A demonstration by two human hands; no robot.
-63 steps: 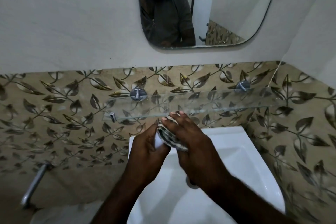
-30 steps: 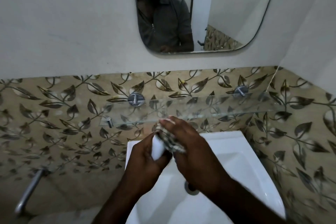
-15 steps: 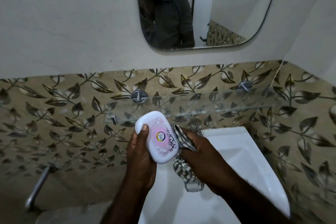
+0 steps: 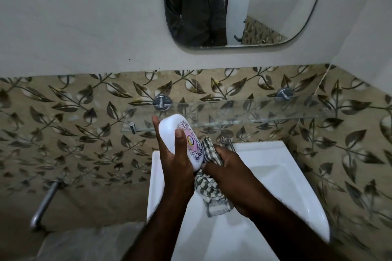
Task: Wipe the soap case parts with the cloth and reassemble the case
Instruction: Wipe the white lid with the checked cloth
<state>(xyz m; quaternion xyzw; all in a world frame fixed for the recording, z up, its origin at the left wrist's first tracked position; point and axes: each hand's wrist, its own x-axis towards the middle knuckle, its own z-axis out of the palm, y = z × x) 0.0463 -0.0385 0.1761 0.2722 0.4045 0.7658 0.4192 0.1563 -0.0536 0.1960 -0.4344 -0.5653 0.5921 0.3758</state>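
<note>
My left hand (image 4: pixel 174 161) holds a white oval soap case (image 4: pixel 186 140) upright over the sink, its pink and black printed lid facing me, thumb across its front. My right hand (image 4: pixel 229 174) grips a grey and white checked cloth (image 4: pixel 210 195) bunched against the case's right edge, with the cloth's tail hanging down below the palm. The case looks closed as one piece; its underside and any seam are hidden by my fingers.
A white wash basin (image 4: pixel 286 176) lies under my hands. A glass shelf (image 4: pixel 244 112) on chrome mounts runs along the leaf-patterned tiles just behind the case. A mirror (image 4: pixel 233 6) hangs above. A chrome pipe (image 4: pixel 45 203) juts out at the lower left.
The case was hidden between both hands under the cloth; now my left hand holds it out in full view, turned more edge-on, and the cloth has slid to its right side.
</note>
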